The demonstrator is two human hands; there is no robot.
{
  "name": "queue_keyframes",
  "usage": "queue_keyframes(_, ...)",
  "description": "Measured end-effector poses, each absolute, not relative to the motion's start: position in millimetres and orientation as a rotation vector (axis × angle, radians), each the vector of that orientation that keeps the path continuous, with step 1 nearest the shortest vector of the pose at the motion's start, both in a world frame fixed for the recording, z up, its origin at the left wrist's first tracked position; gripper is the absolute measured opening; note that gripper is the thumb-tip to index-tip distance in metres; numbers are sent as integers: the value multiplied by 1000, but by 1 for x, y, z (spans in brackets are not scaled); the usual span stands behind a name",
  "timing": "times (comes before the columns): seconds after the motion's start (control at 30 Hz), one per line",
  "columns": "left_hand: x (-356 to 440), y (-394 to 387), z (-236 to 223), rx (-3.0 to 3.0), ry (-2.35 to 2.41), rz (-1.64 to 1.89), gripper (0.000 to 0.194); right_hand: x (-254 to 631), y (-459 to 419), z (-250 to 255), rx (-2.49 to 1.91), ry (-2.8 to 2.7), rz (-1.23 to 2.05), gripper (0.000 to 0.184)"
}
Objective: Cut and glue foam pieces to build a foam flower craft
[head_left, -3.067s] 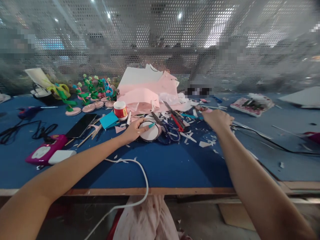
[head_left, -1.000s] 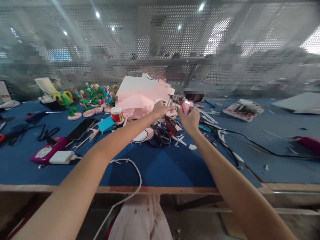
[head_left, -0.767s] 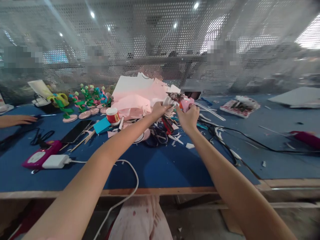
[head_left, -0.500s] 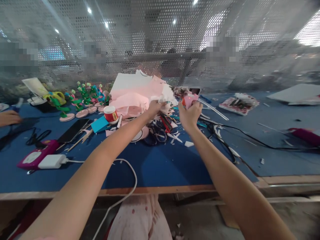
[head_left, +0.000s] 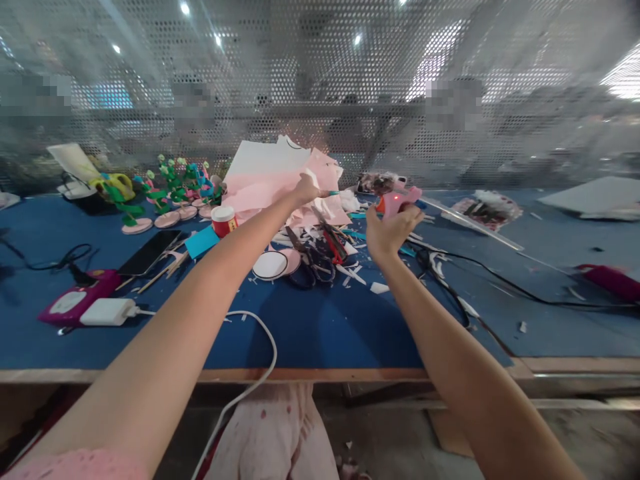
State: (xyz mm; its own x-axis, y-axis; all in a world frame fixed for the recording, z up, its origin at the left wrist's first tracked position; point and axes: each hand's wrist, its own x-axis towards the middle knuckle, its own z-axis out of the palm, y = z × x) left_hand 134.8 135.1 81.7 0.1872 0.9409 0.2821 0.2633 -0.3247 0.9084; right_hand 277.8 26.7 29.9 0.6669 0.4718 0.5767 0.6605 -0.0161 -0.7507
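My right hand (head_left: 393, 233) is closed around a pink glue gun (head_left: 403, 199) with a small red light on its side. A long clear glue stick (head_left: 470, 223) runs out of its back to the right. My left hand (head_left: 305, 191) reaches over a heap of pink and white paper sheets (head_left: 260, 183). Its fingers are drawn together, and a small teal tip shows at them; what they hold is too small to name. Below the hands lie dark-handled scissors (head_left: 320, 265), a red-and-black tool (head_left: 334, 245) and round white discs (head_left: 270, 265).
Several green flower figures on pink bases (head_left: 167, 219) stand at left. Nearby are a red-and-white jar (head_left: 223, 220), blue paper (head_left: 201, 241), a phone (head_left: 150, 253) and a purple power strip (head_left: 80, 298) with a white charger (head_left: 107, 311). Cables cross the blue table (head_left: 325, 333). A perforated screen (head_left: 310, 80) stands behind.
My right hand has tilted the glue gun, bringing it a little right and more into view. My left hand has risen slightly over the paper. Another person's hand at far left has left the view.
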Motion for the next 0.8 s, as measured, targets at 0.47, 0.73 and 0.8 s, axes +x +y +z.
queue_keyframes(0.47,5,-23,16,2414,1169,575,83,250,18,27,-1615,-1078,-58,35)
queue_keyframes(0.73,5,-16,21,2454,1224,835,79,224,5,13,-1597,-1218,-91,35)
queue_keyframes(0.8,12,-15,25,2450,1224,1044,65,223,4,11,-1588,-1196,-111,36)
